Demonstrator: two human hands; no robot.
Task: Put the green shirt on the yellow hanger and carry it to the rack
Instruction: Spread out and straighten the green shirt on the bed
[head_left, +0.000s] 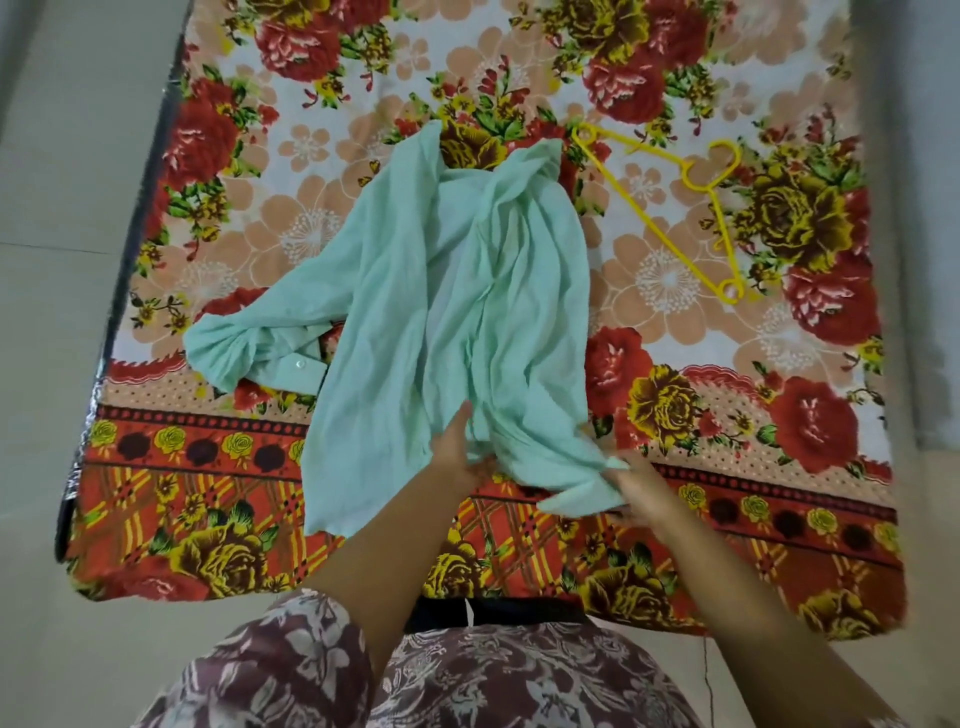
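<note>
Mint-green cloth, the green shirt (447, 291) lies crumpled on the floral bedsheet (727, 415), its collar end away from the person and one sleeve twisted out to its left. At the shirt's near hem the left hand (457, 452) has its fingers stretched along the cloth and seems to pinch a fold with the thumb. The right hand (641, 491) grips the shirt's bunched near right corner. The yellow hanger (693, 182) lies flat beside the shirt's far right side.
</note>
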